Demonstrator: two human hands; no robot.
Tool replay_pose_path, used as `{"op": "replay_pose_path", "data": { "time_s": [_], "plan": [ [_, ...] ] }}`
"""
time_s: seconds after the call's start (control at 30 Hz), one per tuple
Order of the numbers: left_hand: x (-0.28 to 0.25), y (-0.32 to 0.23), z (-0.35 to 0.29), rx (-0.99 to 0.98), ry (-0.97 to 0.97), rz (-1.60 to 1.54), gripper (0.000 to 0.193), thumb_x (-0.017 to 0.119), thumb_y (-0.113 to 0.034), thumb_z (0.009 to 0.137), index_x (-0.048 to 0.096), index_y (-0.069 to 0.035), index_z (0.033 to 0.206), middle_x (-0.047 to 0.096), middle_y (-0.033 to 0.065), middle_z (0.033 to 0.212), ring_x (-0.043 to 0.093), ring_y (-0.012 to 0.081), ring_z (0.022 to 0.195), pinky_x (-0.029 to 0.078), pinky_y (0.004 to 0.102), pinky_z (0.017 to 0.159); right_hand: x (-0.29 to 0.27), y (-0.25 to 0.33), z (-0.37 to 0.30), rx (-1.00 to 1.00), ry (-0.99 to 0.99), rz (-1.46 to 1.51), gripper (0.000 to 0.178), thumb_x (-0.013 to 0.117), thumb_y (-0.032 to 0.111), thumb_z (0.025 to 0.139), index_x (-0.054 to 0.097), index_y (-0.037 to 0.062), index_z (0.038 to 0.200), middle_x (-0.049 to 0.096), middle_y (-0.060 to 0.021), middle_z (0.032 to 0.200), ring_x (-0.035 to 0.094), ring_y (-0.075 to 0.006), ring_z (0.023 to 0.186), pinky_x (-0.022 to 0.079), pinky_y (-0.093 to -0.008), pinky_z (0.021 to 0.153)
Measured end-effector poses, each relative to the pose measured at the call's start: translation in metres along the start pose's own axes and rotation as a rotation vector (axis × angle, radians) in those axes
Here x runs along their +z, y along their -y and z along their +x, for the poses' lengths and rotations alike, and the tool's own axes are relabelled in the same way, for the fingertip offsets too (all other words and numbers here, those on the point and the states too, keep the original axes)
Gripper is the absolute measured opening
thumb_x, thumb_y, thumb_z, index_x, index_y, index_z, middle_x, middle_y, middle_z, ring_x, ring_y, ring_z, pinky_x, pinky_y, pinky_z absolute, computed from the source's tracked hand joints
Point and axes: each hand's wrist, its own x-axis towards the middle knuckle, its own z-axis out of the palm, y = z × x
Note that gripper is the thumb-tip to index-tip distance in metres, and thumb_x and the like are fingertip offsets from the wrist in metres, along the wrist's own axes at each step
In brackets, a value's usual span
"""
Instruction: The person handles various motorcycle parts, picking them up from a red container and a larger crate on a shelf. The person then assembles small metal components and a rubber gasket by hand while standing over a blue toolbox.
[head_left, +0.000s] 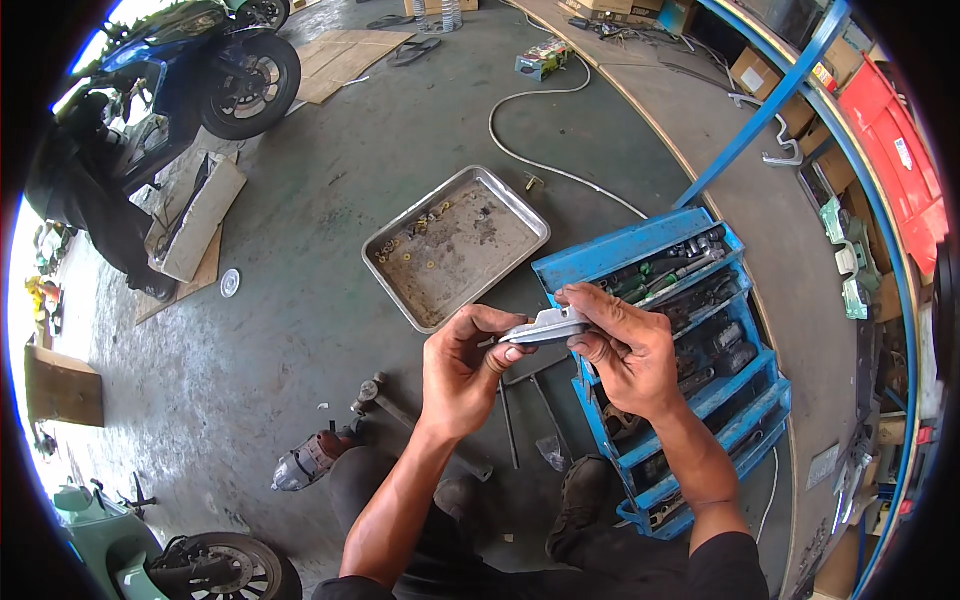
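Metal cover (pixel 548 326) btwn both hands: left hand (pixel 462 372) grips its left end, right hand (pixel 628 347) pinches right end, above blue toolbox (pixel 700 400).

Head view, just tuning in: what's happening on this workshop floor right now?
A person crouched on the concrete floor holds a small silver-grey metal part between both hands. The left hand grips its left end and the right hand its right end, above an open blue cantilever toolbox full of sockets and tools. A metal tray holding small washers and bolts lies just beyond, and a hammer lies by the left knee.
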Motion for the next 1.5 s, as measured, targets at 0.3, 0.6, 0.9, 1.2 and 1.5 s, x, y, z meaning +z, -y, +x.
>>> {"op": "replay_pose_path", "data": {
  "time_s": [0.3,0.6,0.9,1.2,1.5],
  "plan": [
    [0.005,-0.004,0.000,0.081,-0.006,0.109,0.024,0.077,-0.010,0.084,0.061,0.004,0.097,0.066,0.0127,0.096,0.064,0.0189,0.092,0.050,0.0318,0.086,-0.002,0.003,0.002,-0.115,0.001,-0.079,0.045,0.071,-0.004,0.080,0.064,0.0030,0.124,0.067,-0.0169,0.119,0.067,-0.0278,0.108,0.058,-0.0329,0.087],
    [0.005,-0.003,0.000,0.115,0.000,0.080,0.023,0.077,-0.007,0.083,0.061,0.003,0.096,0.067,0.0138,0.098,0.064,0.0197,0.094,0.050,0.0324,0.087,0.001,0.003,0.000,-0.160,-0.042,-0.076,0.040,0.070,-0.007,0.080,0.067,0.0020,0.118,0.068,-0.0182,0.114,0.070,-0.0273,0.101,0.059,-0.0329,0.081],
    [0.004,0.000,0.001,0.096,-0.014,0.095,0.022,0.076,-0.005,0.083,0.061,0.004,0.097,0.067,0.0147,0.098,0.065,0.0200,0.096,0.051,0.0324,0.087,-0.005,0.004,0.004,-0.108,0.018,-0.126,0.043,0.068,-0.008,0.080,0.066,0.0033,0.121,0.068,-0.0183,0.116,0.068,-0.0294,0.105,0.059,-0.0339,0.083],
    [0.006,-0.001,0.003,0.050,-0.041,0.083,0.027,0.075,-0.005,0.084,0.061,0.005,0.104,0.067,0.0157,0.107,0.064,0.0215,0.103,0.050,0.0341,0.093,0.004,-0.008,0.000,-0.110,-0.072,-0.120,0.041,0.066,-0.013,0.079,0.066,0.0005,0.118,0.068,-0.0175,0.116,0.069,-0.0273,0.104,0.057,-0.0317,0.085],
    [0.009,-0.005,0.003,0.020,-0.052,0.090,0.036,0.073,-0.004,0.085,0.060,0.006,0.116,0.066,0.0161,0.115,0.062,0.0211,0.109,0.050,0.0349,0.096,0.009,-0.014,-0.002,-0.069,-0.124,0.006,0.037,0.066,-0.011,0.081,0.066,-0.0007,0.117,0.069,-0.0177,0.115,0.069,-0.0229,0.102,0.055,-0.0302,0.086]
  ]
}}
